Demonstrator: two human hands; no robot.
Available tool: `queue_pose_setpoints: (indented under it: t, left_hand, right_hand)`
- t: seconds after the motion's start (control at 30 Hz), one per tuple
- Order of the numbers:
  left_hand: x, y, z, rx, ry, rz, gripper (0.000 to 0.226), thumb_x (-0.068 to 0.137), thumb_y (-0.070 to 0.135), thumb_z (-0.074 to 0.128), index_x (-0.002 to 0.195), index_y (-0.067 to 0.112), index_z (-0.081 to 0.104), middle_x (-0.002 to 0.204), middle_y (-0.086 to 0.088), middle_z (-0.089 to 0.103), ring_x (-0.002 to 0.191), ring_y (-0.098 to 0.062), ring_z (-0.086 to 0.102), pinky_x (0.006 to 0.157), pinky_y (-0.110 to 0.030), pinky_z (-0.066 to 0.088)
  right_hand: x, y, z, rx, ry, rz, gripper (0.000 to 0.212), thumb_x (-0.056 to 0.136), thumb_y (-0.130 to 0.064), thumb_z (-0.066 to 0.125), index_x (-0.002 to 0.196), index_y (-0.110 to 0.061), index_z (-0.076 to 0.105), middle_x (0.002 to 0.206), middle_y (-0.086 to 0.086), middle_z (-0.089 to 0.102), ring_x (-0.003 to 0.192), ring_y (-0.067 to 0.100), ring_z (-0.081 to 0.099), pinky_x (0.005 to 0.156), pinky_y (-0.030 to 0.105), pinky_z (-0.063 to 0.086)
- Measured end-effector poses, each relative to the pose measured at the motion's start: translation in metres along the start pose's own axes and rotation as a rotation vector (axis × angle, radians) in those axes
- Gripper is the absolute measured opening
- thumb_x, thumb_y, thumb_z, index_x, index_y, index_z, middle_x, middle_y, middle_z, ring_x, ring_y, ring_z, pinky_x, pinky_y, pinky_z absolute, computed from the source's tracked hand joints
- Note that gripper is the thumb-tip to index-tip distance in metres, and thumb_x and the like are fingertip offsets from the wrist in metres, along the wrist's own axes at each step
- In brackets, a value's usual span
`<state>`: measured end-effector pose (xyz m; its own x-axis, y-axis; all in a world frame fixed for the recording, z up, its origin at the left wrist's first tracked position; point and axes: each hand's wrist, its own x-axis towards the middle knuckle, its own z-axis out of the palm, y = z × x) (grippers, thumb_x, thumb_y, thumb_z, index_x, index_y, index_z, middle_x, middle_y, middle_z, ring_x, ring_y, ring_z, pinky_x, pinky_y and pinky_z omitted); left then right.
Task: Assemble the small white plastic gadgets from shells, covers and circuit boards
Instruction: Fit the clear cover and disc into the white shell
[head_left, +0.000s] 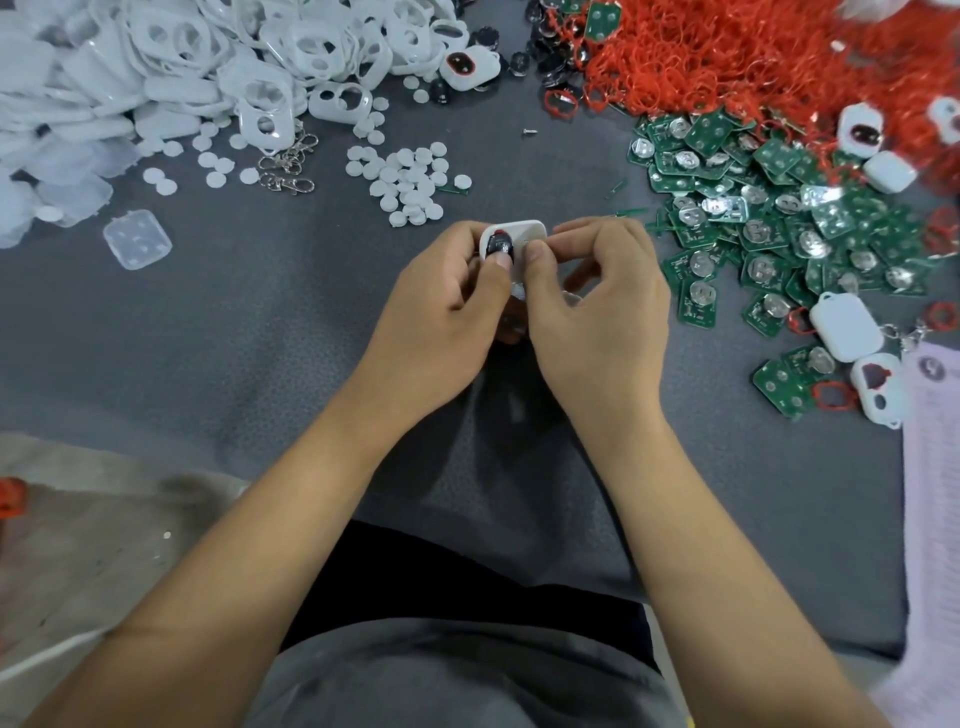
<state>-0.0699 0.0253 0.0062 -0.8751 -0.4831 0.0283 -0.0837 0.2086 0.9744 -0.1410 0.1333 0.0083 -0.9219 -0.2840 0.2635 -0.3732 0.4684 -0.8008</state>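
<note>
Grey worktop (260, 322) under you is ringed by piles of parts, so keep the white shell (517, 232) raised at centre. Your left hand (441, 306) and right hand (597, 306) both pinch it; press the dark insert (500, 245) squarely with your thumbs.

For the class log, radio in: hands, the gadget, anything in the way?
Left hand and right hand both grip the white shell, thumbs pressing its face. Dark insert seated in the shell's opening. Nothing in the way.
</note>
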Motion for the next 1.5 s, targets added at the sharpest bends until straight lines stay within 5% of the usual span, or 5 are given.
queue_pose_setpoints:
  t: [0.33, 0.5, 0.73, 1.03, 1.5]
  left_hand:
    - [-0.001, -0.001, -0.001, -0.045, -0.020, 0.006, 0.021, 0.110, 0.014, 0.046, 0.119, 0.014, 0.065, 0.099, -0.012, 0.075, 0.086, -0.023, 0.074, 0.070, -0.031, 0.063]
    - [0.000, -0.002, 0.000, -0.057, 0.029, 0.005, 0.020, 0.110, 0.014, 0.049, 0.116, 0.008, 0.068, 0.096, -0.010, 0.075, 0.080, -0.006, 0.071, 0.065, -0.017, 0.054]
    - [0.004, -0.009, -0.003, -0.133, 0.136, -0.019, 0.018, 0.107, 0.013, 0.054, 0.112, 0.006, 0.069, 0.094, -0.005, 0.078, 0.080, -0.019, 0.076, 0.070, -0.036, 0.063]
    - [0.005, -0.009, -0.004, -0.445, 0.165, -0.062, 0.019, 0.106, 0.006, 0.048, 0.102, 0.002, 0.066, 0.083, -0.006, 0.077, 0.063, -0.018, 0.074, 0.058, -0.027, 0.058]
    - [0.009, -0.009, -0.005, -0.514, 0.147, -0.089, 0.030, 0.110, 0.017, 0.039, 0.110, 0.002, 0.065, 0.093, -0.011, 0.078, 0.071, -0.025, 0.076, 0.063, -0.028, 0.059]
  right_hand:
    - [-0.005, -0.001, 0.005, -0.062, 0.007, -0.017, 0.014, 0.094, -0.036, 0.065, 0.095, -0.027, 0.055, 0.100, -0.013, 0.059, 0.081, 0.008, 0.058, 0.066, 0.027, 0.042]
    - [-0.002, -0.001, 0.001, 0.013, -0.018, -0.072, 0.016, 0.094, -0.034, 0.063, 0.106, -0.033, 0.052, 0.093, -0.021, 0.060, 0.081, 0.006, 0.063, 0.072, 0.039, 0.053]
    - [0.003, 0.004, -0.004, 0.092, -0.012, -0.153, 0.006, 0.100, -0.025, 0.059, 0.101, -0.031, 0.061, 0.090, -0.021, 0.063, 0.072, 0.008, 0.060, 0.062, 0.015, 0.043]
    - [0.009, 0.019, -0.024, 0.002, 0.084, -0.132, 0.009, 0.100, -0.023, 0.058, 0.094, -0.029, 0.060, 0.080, -0.019, 0.059, 0.066, 0.012, 0.053, 0.059, 0.013, 0.036]
    - [0.004, 0.019, -0.023, -0.245, -0.156, -0.169, 0.015, 0.097, -0.028, 0.063, 0.108, -0.023, 0.072, 0.103, -0.007, 0.065, 0.104, 0.022, 0.057, 0.081, 0.035, 0.046]
